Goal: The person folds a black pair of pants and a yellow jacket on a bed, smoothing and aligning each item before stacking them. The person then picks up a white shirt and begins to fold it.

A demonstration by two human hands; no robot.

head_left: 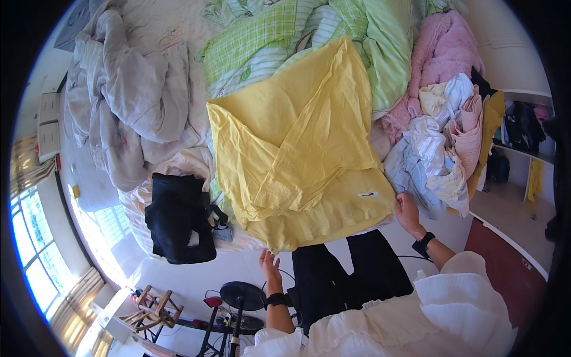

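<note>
A yellow long-sleeved top (285,149) lies spread on the bed, its sleeves folded across the middle and its hem toward me. My left hand (271,271) is at the hem's near left corner, fingers closed on the edge of the cloth. At the right corner of the hem, my right hand (408,213) is curled with its fingertips gripping the fabric. A small pale label (368,194) shows near the hem on the right. Left of the top rests a folded black garment (178,220).
Grey bedding (134,83) is heaped at the far left, and a green checked quilt (250,59) lies behind the top. To the right are a pink fleece blanket (446,50) and a pile of mixed clothes (437,143). Wooden chair (157,309) and black-based stand (239,294) are on the floor.
</note>
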